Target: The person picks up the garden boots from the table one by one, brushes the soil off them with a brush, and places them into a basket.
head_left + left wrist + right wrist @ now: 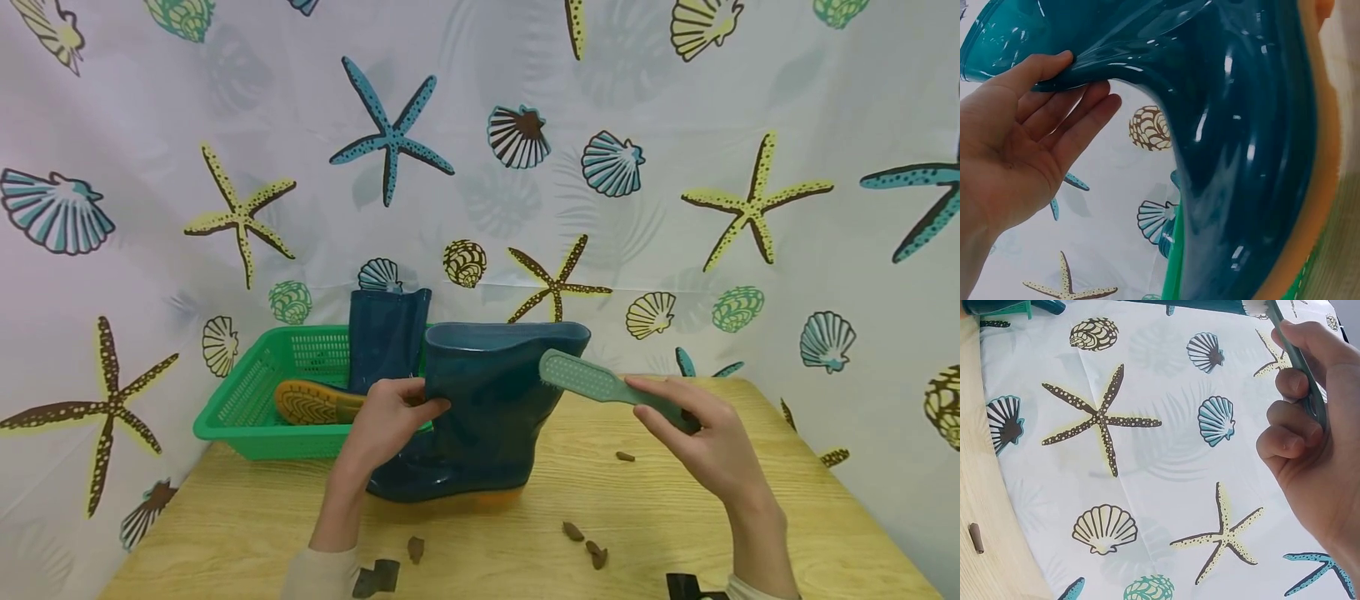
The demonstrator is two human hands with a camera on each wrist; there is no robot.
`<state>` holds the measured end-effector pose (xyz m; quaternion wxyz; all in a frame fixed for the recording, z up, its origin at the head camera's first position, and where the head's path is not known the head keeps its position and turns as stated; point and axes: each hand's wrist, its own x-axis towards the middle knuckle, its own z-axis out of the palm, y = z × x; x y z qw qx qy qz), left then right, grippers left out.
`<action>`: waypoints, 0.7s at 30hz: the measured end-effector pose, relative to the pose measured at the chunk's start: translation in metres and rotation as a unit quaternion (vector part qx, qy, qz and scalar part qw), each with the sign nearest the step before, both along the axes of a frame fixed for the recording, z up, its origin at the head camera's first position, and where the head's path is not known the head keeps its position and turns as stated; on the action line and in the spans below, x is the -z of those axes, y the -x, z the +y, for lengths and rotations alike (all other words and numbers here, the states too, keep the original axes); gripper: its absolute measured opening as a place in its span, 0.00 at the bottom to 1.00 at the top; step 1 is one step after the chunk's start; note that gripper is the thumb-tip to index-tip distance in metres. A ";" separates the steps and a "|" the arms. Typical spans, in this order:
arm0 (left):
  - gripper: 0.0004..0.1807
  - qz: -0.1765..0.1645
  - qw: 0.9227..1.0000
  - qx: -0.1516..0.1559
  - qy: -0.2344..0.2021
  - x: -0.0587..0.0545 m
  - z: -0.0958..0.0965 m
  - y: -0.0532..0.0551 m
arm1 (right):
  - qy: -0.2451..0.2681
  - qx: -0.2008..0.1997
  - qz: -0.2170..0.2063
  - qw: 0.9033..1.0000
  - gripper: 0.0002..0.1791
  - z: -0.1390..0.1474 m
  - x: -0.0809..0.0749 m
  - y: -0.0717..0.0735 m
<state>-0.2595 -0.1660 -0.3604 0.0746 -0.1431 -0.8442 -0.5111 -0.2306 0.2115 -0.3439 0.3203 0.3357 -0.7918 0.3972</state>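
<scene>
A dark blue rubber boot (pixel 487 408) with an orange sole stands on the table, toe to the left. My left hand (pixel 390 421) pinches the boot's shaft at its front side, thumb on one face and fingers behind; the left wrist view shows this hand (pixel 1035 131) at the folded shaft. In my right hand (pixel 697 425) is a green scrubbing brush (pixel 585 377), gripped by its handle. The brush head overlaps the upper back of the shaft, and its white bristles (pixel 1255 307) are right at the boot in the right wrist view.
Behind the boot, at the left, a green plastic basket (pixel 262 446) holds another blue boot (pixel 386 337) standing up and a yellow-brown sole (pixel 311 402). Several small brown bits (pixel 573 531) lie on the wooden table (pixel 675 517). A shell-and-starfish curtain (pixel 465 208) hangs behind.
</scene>
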 end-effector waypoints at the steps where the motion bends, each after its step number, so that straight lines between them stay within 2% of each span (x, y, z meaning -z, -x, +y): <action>1: 0.07 0.005 1.000 -0.004 -0.010 -0.002 0.001 -0.001 | 0.005 -0.001 0.005 1.000 0.27 0.001 0.000 0.000; 7: 0.08 0.034 0.997 -0.033 -0.063 -0.012 0.007 -0.005 | 0.030 -0.010 0.043 0.999 0.26 0.005 -0.001 -0.001; 14: 0.12 0.069 0.990 -0.079 -0.094 -0.027 0.011 -0.017 | 0.035 -0.006 0.039 0.999 0.26 0.005 -0.003 -0.004; 17: 0.12 0.087 0.987 -0.101 -0.089 -0.031 0.011 -0.022 | 0.037 -0.009 0.037 0.999 0.26 0.008 0.001 0.001; 21: 0.12 0.091 0.985 -0.125 -0.073 -0.030 0.009 -0.025 | 0.032 -0.014 0.028 0.999 0.26 0.012 0.005 0.006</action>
